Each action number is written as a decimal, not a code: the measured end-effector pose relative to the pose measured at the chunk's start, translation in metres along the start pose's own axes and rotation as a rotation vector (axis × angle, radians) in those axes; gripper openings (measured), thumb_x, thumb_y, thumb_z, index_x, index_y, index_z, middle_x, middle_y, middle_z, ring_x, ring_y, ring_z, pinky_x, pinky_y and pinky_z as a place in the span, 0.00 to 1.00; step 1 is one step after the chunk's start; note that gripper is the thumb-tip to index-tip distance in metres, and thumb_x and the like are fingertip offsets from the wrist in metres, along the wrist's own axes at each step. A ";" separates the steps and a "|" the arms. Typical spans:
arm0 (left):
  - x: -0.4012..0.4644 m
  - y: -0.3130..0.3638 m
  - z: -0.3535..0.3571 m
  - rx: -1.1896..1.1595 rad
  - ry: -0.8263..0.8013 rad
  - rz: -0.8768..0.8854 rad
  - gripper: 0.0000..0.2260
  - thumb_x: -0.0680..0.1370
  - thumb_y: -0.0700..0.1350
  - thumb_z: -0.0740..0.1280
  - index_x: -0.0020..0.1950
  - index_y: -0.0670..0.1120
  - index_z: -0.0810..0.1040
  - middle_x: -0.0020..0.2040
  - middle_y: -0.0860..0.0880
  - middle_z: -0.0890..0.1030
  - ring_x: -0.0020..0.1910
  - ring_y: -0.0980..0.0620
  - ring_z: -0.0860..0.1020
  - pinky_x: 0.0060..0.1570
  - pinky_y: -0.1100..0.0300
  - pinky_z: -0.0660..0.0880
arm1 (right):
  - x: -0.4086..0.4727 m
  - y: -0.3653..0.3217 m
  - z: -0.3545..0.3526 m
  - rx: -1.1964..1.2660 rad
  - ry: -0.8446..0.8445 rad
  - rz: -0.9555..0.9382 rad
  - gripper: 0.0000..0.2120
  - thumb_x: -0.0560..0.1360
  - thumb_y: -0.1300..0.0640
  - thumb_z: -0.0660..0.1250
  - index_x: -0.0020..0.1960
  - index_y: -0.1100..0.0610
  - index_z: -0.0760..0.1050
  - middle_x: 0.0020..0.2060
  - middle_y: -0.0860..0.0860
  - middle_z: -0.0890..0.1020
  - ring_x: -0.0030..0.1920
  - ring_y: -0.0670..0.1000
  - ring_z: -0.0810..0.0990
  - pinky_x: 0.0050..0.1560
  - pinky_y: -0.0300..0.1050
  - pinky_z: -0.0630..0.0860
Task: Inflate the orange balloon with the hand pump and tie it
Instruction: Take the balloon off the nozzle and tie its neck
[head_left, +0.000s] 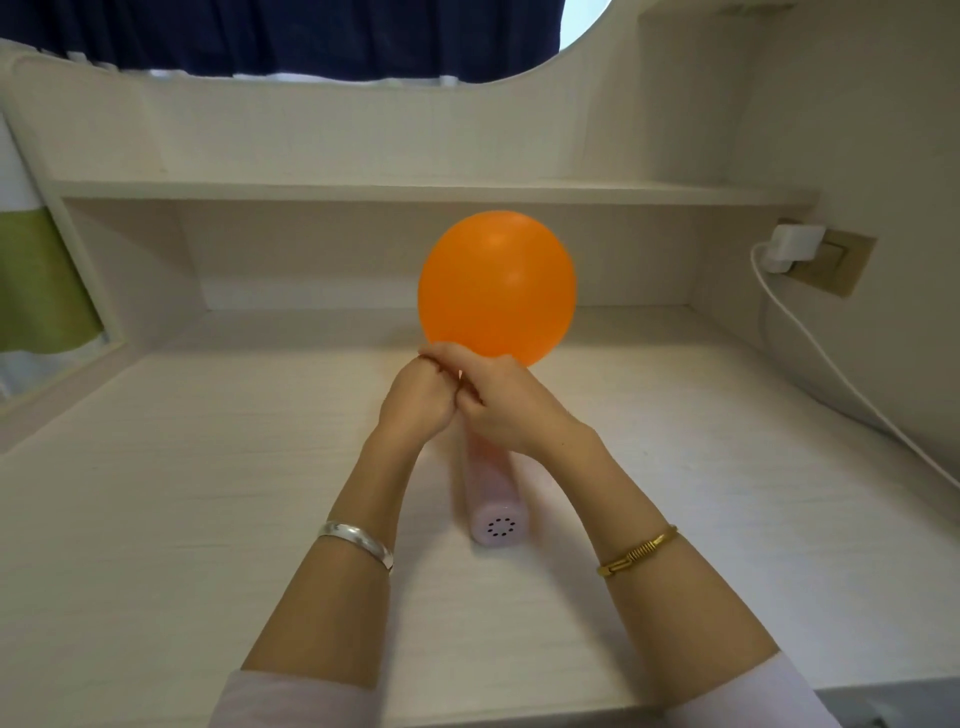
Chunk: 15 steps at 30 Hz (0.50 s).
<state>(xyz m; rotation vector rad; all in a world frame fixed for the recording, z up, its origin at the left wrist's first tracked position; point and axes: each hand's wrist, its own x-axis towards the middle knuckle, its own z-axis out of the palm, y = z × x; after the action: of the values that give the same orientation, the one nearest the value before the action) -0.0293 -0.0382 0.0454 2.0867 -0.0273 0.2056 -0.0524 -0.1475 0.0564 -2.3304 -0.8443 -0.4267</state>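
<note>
The orange balloon (497, 287), round and full, is held up above the middle of the pale desk (156, 493), its neck hidden where the two hands meet. The left hand (415, 397) and right hand (506, 402) are pressed together, fingers curled and pinching that neck. The pale pink hand pump (496, 512) lies on the desk just beneath them, its perforated end nearest.

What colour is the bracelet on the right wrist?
Gold, a coiled band on the right wrist, seen clearly in the head view.
</note>
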 end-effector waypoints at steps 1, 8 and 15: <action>-0.001 0.001 -0.003 0.058 -0.019 0.061 0.13 0.79 0.37 0.54 0.58 0.36 0.73 0.54 0.34 0.79 0.49 0.34 0.77 0.48 0.39 0.77 | 0.003 0.001 0.001 -0.020 -0.023 0.010 0.28 0.72 0.69 0.56 0.68 0.50 0.66 0.47 0.56 0.82 0.45 0.57 0.78 0.43 0.52 0.76; -0.003 0.013 -0.032 0.323 0.085 0.306 0.12 0.80 0.42 0.51 0.38 0.45 0.67 0.36 0.45 0.72 0.38 0.43 0.71 0.36 0.51 0.67 | 0.024 -0.001 -0.006 -0.350 0.257 -0.074 0.18 0.76 0.60 0.62 0.65 0.48 0.72 0.43 0.58 0.78 0.45 0.61 0.76 0.36 0.49 0.68; -0.016 0.022 -0.046 0.056 -0.032 0.405 0.14 0.81 0.42 0.51 0.38 0.44 0.68 0.31 0.50 0.66 0.31 0.52 0.67 0.37 0.45 0.74 | 0.031 -0.008 -0.023 -0.596 0.619 -0.258 0.03 0.66 0.58 0.75 0.36 0.57 0.83 0.33 0.61 0.77 0.36 0.61 0.77 0.31 0.47 0.70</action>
<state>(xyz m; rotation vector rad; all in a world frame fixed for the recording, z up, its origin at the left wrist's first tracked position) -0.0533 -0.0102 0.0844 2.1227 -0.4702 0.4217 -0.0369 -0.1427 0.0920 -2.3515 -0.7661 -1.5958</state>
